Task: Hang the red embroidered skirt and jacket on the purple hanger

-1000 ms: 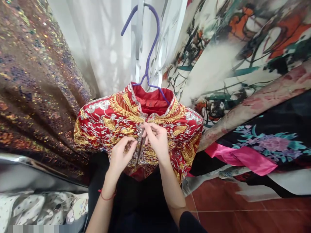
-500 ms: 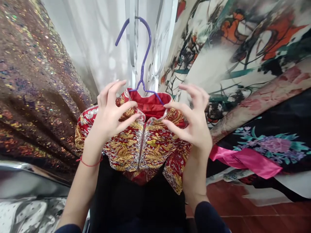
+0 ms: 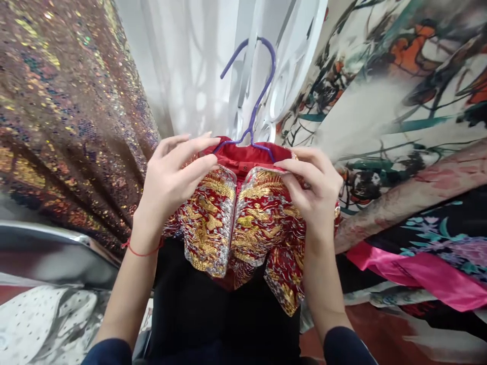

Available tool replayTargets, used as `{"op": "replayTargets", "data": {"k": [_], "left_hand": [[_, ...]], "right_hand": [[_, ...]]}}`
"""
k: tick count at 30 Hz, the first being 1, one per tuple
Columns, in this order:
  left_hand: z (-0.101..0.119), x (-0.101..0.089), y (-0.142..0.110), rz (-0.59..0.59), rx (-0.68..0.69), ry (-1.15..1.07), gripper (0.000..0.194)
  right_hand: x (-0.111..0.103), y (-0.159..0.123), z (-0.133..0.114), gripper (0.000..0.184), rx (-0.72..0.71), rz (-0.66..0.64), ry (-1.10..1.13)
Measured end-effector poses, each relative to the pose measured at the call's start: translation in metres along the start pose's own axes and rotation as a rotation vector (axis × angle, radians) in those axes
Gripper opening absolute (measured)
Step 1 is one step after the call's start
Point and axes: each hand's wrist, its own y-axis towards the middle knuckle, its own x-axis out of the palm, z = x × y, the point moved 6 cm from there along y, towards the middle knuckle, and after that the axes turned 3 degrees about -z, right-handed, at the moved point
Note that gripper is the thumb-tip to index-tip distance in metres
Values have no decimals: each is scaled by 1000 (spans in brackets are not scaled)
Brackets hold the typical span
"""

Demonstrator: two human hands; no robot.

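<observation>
A red jacket [image 3: 258, 223] with gold and silver embroidery hangs from a purple hanger [image 3: 254, 109], its front zip closed up to the base of the collar. My left hand [image 3: 173, 177] pinches the collar's left side between thumb and fingers. On the opposite side my right hand [image 3: 314, 182] grips the collar edge, thumb underneath and fingers on top. The red lining and a small size label [image 3: 246, 167] show between my hands. Both shoulders are largely covered by my hands.
The hanger hooks onto a white openwork frame [image 3: 249, 66]. Sequinned fabric [image 3: 76, 111] drapes at the left, above a chair with a shiny metal edge [image 3: 49, 226]. Patterned cloth [image 3: 361, 111] and a pink satin strip [image 3: 422, 276] hang at the right.
My hands have left the front zip, parted, risen to the collar and closed on its two sides. The collar now spreads wider and folds outward. The view has shifted slightly.
</observation>
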Motion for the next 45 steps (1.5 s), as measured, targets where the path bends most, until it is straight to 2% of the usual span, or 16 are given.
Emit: {"op": "replayTargets", "data": {"k": [3,6,8,10,12,15,24,30,33,35,39,42,45], "left_hand": [[-19,5,-10,79,-76,-5,18],[-50,19,-27,96,-215,-63,37],[-68,26,-40,80,-300,-41,39],[-77,28,-51,82,-359,28,38],[-78,29,-57,108,-393,84,40],[-74,30,-60,157,-419,107,39],[-72,36,-67,248,-419,119,39],[-75,37,-66,272,-448,149,35],[-77,35,-64,320,-463,112,37],[-78,33,-65,365,-465,48,38],[-95,30,-89,472,-532,-134,39],[-112,38,-120,471,-668,-189,48],[-112,39,-143,535,-794,-86,52]], "right_hand": [[14,-7,4,24,43,-24,-56],[21,-23,6,54,38,-24,-117],[16,-35,10,68,84,20,-220],[8,-45,18,62,181,23,-392],[1,-51,27,46,270,-28,-545],[-2,-53,39,47,312,-95,-622],[3,-55,40,51,287,-31,-608],[4,-56,46,45,312,-60,-556],[4,-61,52,45,326,-66,-517],[0,-71,56,52,340,-25,-482],[-12,-104,66,72,370,90,-332],[-16,-120,70,70,364,115,-316],[-15,-116,60,66,409,140,-414]]}}
